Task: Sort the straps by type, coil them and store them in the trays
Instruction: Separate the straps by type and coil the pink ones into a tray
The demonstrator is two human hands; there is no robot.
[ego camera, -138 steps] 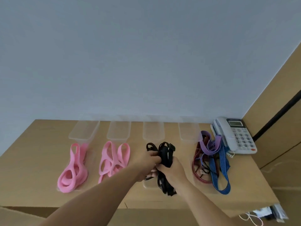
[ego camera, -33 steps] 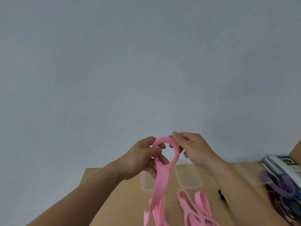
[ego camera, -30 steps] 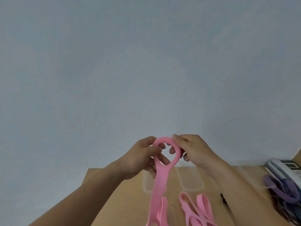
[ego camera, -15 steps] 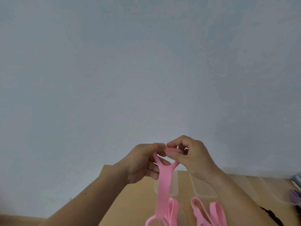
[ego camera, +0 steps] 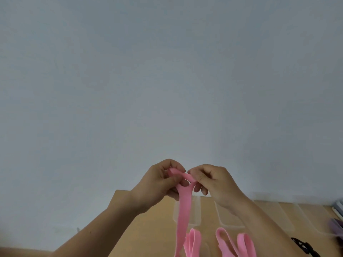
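1 pink strap [ego camera: 182,210] is hanging in the air over the table, with both hands gripping its top end. The left hand [ego camera: 157,184] is curling its fingers and thumb round the folded top, and the right hand [ego camera: 215,182] is pinching it just beside. The tail is dangling down in front of a row of clear trays [ego camera: 230,219]. More pink straps [ego camera: 246,244] are lying on the wooden table [ego camera: 144,229] below, and a black strap [ego camera: 304,246] is sitting off to the right.

Lower end of pink strap [ego camera: 183,216] past bottom edge
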